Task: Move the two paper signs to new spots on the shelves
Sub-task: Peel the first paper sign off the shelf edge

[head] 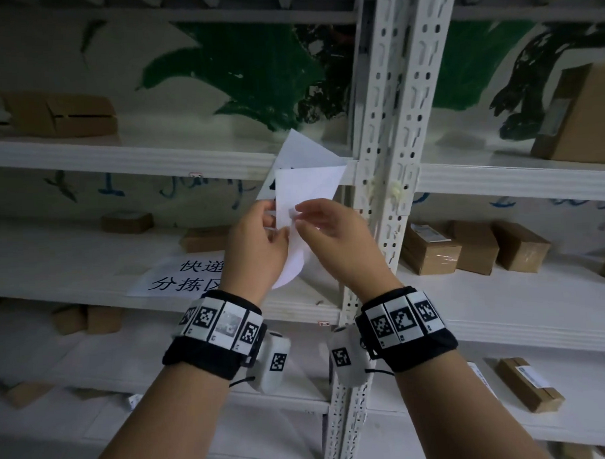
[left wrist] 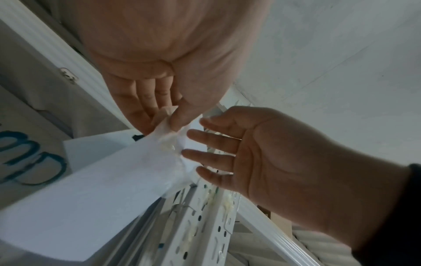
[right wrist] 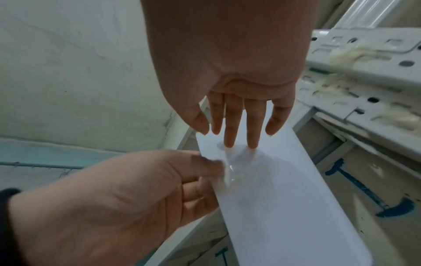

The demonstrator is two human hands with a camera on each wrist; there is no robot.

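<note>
Left hand pinches blank-backed sign; right hand fingers straight, touching it.

perforated upright post close right of both hands, shelf edge ahead, open bay left

Both forearms raised, banded at the wrists. Left hand: thumb and forefinger pinched together, remaining fingers curled. Right hand: fingers extended, slightly spread, tips pointing forward.
</note>
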